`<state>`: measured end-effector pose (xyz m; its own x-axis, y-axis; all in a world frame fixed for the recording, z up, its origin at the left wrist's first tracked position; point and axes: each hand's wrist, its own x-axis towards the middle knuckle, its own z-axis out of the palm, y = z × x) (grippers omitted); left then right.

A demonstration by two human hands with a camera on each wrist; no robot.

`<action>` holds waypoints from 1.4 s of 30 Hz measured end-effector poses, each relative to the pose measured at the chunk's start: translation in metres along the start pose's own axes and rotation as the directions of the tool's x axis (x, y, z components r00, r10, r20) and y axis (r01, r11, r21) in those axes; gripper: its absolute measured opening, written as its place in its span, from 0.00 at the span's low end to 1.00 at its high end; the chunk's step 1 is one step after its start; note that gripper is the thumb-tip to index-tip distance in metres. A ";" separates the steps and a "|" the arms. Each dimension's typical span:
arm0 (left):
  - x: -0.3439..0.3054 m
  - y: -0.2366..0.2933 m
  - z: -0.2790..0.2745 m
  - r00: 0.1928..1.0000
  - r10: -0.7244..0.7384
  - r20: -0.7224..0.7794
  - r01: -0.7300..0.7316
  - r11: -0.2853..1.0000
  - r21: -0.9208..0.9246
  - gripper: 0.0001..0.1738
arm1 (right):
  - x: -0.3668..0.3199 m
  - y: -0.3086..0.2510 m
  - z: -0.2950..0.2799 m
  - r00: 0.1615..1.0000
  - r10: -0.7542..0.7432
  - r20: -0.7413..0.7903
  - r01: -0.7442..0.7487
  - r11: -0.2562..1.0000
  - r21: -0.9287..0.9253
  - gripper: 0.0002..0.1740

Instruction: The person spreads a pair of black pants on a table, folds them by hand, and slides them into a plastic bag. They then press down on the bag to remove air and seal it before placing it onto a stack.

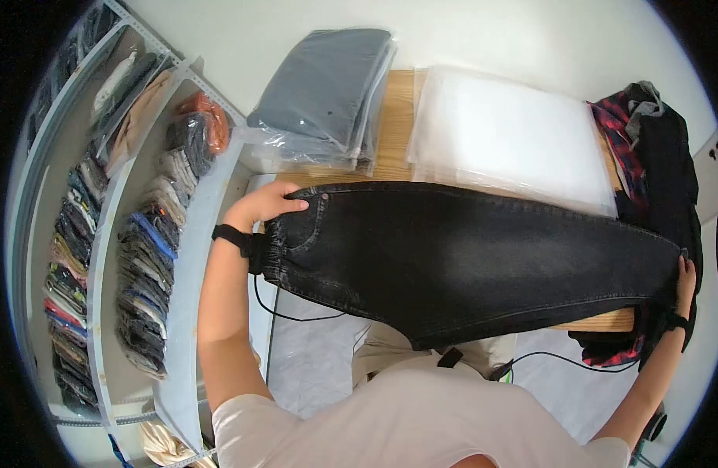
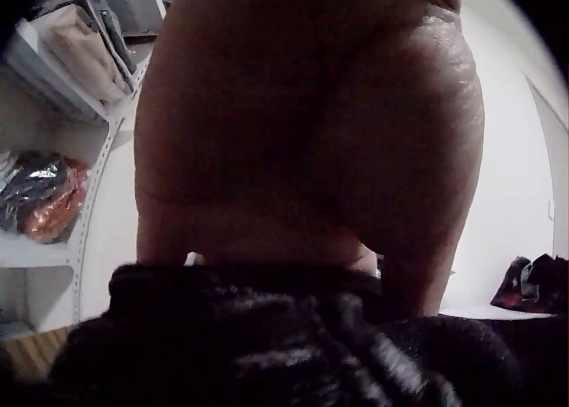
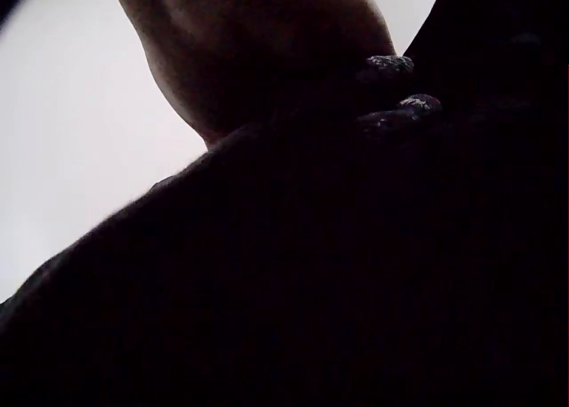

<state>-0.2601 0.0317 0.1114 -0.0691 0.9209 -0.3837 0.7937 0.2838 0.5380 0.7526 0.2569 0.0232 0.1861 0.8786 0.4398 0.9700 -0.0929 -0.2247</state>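
Black trousers (image 1: 468, 257), folded lengthwise, stretch sideways between the two hands over the front of the wooden table. The left hand (image 1: 264, 204) grips the gathered waistband corner, thumb on top near a pocket. In the left wrist view that hand (image 2: 302, 131) is dark above the bunched waistband (image 2: 249, 336). At the far right the right hand (image 1: 686, 285) pinches the leg end. The right wrist view shows part of the right hand (image 3: 258, 60) against dark cloth (image 3: 293, 265); its fingertips are hidden there.
Bagged grey garments (image 1: 324, 93) are stacked at the table's back left. Clear plastic bags (image 1: 507, 129) lie in a pile behind the trousers. Dark and red plaid clothing (image 1: 659, 164) hangs at the right. Shelves (image 1: 195, 257) of packed clothes stand at the left; a black cable (image 1: 300, 318) hangs near the left wrist.
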 end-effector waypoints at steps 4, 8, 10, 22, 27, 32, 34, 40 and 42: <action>-0.019 -0.017 -0.005 0.997 0.010 0.072 0.007 0.973 -0.229 0.24 | 0.006 0.002 0.001 0.995 0.086 0.060 -0.088 0.996 0.029 0.24; -0.035 -0.054 -0.002 0.999 0.001 0.038 0.014 0.926 -0.378 0.33 | -0.016 -0.149 -0.051 0.998 0.024 -0.052 -0.043 0.912 -0.409 0.24; -0.046 -0.047 0.001 0.999 -0.036 -0.004 0.031 0.916 -0.400 0.33 | -0.023 -0.232 -0.052 0.972 -0.233 -0.008 0.231 0.966 -0.115 0.24; -0.072 -0.047 0.039 0.938 -0.080 -0.337 -0.225 0.600 -0.768 0.19 | -0.152 -0.625 0.016 0.324 -0.829 0.456 0.256 0.541 0.801 0.26; -0.070 -0.076 0.039 0.961 0.110 -0.254 -0.276 0.398 -0.875 0.19 | -0.138 -0.641 -0.004 0.184 -0.690 0.700 0.259 0.721 0.643 0.21; -0.067 -0.079 0.039 0.999 -0.037 0.031 0.042 0.387 -0.921 0.26 | -0.135 -0.623 -0.003 -0.114 -0.530 0.840 0.034 0.843 0.537 0.28; -0.057 -0.089 0.040 0.992 -0.100 0.078 0.118 0.509 -0.853 0.29 | -0.141 -0.626 0.008 -0.158 -0.431 0.888 0.256 0.851 0.459 0.36; -0.052 -0.119 0.051 0.991 -0.132 -0.026 0.051 0.549 -0.834 0.34 | -0.148 -0.618 0.015 -0.006 -0.488 0.873 0.294 0.833 0.468 0.33; -0.073 -0.060 0.035 0.999 -0.035 0.023 0.033 0.349 -0.937 0.29 | -0.149 -0.620 0.007 0.035 -0.541 0.840 0.237 0.821 0.519 0.32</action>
<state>-0.2814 -0.0617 0.0813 -0.0831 0.9041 -0.4192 -0.2914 0.3802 0.8778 0.1221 0.1866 0.0913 -0.6501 0.4743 -0.5937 0.7593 0.3751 -0.5318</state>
